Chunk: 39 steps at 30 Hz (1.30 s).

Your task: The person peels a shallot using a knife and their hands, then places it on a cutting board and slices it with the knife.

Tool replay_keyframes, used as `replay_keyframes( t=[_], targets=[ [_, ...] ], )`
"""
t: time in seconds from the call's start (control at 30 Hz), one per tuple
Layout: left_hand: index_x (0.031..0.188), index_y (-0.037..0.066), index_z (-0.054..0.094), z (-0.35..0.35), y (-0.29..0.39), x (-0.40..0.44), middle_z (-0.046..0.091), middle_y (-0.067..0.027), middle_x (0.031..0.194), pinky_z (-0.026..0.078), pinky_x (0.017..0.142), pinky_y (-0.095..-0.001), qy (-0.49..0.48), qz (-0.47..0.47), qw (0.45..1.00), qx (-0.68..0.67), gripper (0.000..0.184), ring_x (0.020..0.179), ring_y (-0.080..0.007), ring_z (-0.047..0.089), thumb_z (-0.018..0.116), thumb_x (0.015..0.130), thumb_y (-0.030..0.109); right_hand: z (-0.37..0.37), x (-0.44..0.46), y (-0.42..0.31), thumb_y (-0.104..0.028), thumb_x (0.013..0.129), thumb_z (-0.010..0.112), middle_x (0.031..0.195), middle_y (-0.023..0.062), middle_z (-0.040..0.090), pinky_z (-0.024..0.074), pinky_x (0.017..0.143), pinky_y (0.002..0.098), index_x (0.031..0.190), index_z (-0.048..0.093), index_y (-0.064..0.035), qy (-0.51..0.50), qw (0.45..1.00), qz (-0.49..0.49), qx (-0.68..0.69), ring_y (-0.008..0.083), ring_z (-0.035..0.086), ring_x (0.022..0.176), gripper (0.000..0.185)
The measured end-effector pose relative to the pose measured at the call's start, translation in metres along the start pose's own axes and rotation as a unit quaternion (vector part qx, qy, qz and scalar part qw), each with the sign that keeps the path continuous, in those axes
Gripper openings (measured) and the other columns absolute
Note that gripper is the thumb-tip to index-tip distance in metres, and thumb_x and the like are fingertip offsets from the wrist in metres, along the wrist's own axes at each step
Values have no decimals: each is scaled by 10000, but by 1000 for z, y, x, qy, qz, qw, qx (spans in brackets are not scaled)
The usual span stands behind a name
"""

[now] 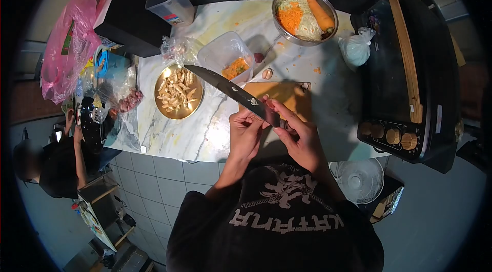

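Knife [225, 86] hangs over the near half of the marble table [179, 139], its broad end among the bent fingers of the left hand [246, 136] and right hand [297, 131]; I cannot tell which fingers clamp it. The table's near edge runs close by the wrists; bare marble opens leftward and right of the cutting board [301, 95]. Beyond the blade stand a plastic tub [214, 53] and a garlic clove [267, 74]; a black oven [397, 62] bounds the right. The long axis slants, tip far-left, toward the brass-coloured bowl [192, 109].
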<state>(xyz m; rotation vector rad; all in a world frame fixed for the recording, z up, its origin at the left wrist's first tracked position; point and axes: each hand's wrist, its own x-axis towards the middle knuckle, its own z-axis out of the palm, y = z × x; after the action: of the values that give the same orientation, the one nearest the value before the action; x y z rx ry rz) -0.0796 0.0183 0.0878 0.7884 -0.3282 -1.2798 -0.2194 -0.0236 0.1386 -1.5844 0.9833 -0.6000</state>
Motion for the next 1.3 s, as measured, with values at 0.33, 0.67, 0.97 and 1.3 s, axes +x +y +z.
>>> replay_keyframes(
  t=[0.33,0.67,0.97,1.3],
  targets=[
    [1012,-51,634,-4,2,-3,610,-121,1153,510,744,-255,9,11,1000,6,219,893,-125,617,524,838,-126,-4,0,-16,-172,854,633,747,200,595,452,584,345,1362,415,-159,-39,996,6,-83,320,599,623,553],
    [1032,-64,623,-3,2,-6,596,-152,1174,511,849,-301,-11,14,1000,-12,227,979,-173,615,527,835,-124,-3,-5,-17,-180,863,616,852,214,618,464,643,386,1379,380,-151,-39,995,-15,-94,381,604,739,568],
    [1023,-63,626,-2,4,-7,596,-147,1177,502,819,-283,-11,43,999,25,216,965,-157,609,537,834,-118,0,-6,-18,-182,861,620,791,215,600,451,600,371,1371,402,-171,-34,996,-5,-82,349,594,655,554],
    [991,-61,639,2,8,-12,608,-132,1158,496,767,-256,10,34,999,18,184,913,-134,610,541,844,-112,2,-8,-17,-166,845,637,770,201,595,454,593,337,1350,443,-200,-12,997,-25,-71,310,565,604,543]
  ],
)
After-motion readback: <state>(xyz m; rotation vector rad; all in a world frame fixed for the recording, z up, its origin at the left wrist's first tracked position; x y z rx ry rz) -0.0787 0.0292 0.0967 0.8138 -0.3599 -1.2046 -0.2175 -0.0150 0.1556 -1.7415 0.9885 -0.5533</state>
